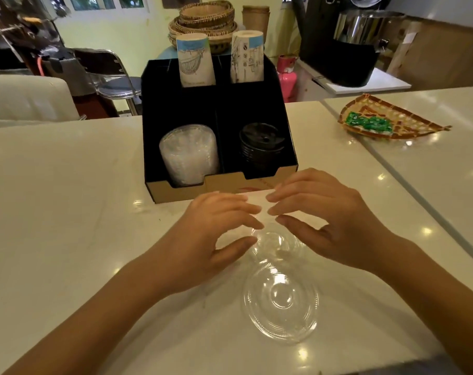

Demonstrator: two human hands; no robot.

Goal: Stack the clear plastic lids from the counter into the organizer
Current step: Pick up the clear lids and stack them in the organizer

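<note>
**Both hands low, fingertips nearly meeting**

Your left hand comes in from near left, palm down, fingers curled, thumb spread toward the right. Your right hand mirrors it from near right, fingers extended leftward, thumb apart below them. Fingertips sit just beside each other. Both forearms bare.

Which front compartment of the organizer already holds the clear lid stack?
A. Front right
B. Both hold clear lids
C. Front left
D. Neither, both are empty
C: the stack of clear lids stands in the front left compartment of the organizer, while the front right one holds black lids.
</note>
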